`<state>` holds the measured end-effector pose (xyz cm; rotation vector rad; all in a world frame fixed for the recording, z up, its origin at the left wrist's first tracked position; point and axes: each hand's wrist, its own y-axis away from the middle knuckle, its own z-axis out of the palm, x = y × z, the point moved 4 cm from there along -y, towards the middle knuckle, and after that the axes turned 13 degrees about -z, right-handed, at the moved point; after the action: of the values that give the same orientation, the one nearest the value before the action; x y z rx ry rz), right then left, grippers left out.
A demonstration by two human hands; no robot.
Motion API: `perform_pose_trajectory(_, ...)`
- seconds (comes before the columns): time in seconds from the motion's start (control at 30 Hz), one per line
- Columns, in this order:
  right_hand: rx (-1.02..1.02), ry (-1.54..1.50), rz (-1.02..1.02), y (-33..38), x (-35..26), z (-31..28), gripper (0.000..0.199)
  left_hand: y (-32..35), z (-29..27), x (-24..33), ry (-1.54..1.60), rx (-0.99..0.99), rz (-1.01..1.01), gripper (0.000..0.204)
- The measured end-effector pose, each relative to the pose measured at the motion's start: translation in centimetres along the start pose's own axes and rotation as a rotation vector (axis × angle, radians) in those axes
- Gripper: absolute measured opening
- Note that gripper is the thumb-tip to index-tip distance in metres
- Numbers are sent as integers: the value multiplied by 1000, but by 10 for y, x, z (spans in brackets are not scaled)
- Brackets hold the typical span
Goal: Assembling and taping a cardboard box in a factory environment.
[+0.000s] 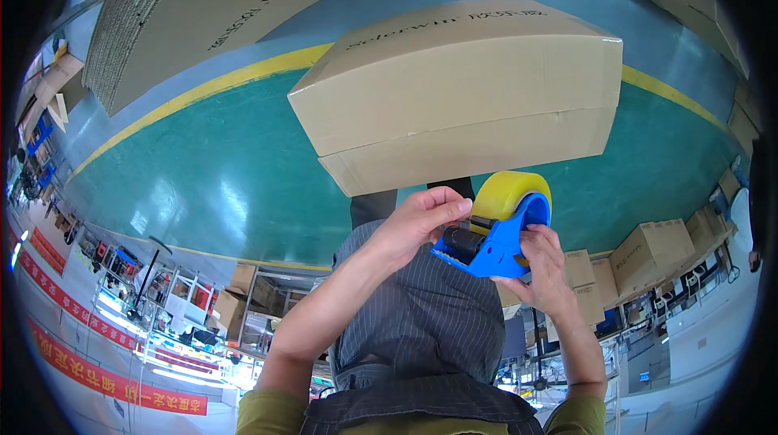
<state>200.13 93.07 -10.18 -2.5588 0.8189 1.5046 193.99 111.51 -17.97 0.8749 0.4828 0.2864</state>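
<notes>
right now a blue tape dispenser (492,247) loaded with a roll of yellowish tape (512,192) is held between both hands, just below the near lower edge of a closed cardboard box (454,86). the left hand (417,224) is curled over the dispenser's left end, its fingers pressed together and its thumb laid along the top by the dark roller. the right hand (545,261) is wrapped around the dispenser's right side from beneath, fingers closed on the blue frame under the roll. the box is seen against a green floor (219,175) bordered by a yellow line (203,93), with a grey-blue strip beyond it. a stack of flattened cardboard sheets (162,13) is seen at the upper left, well apart from the box. smaller brown cartons (652,252) are grouped at the right, beside the right wrist. a dark pinstriped apron (421,330) is seen between the forearms.
</notes>
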Motion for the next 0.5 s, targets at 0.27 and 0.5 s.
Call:
perform_pose_trajectory(0.27,29,-68,105,3,2,2,65,2,11,-5,172,-25,74,10)
perform_pose_trajectory(0.5,98,-139,189,5,2,8,65,12,18,3,198,22,524,6)
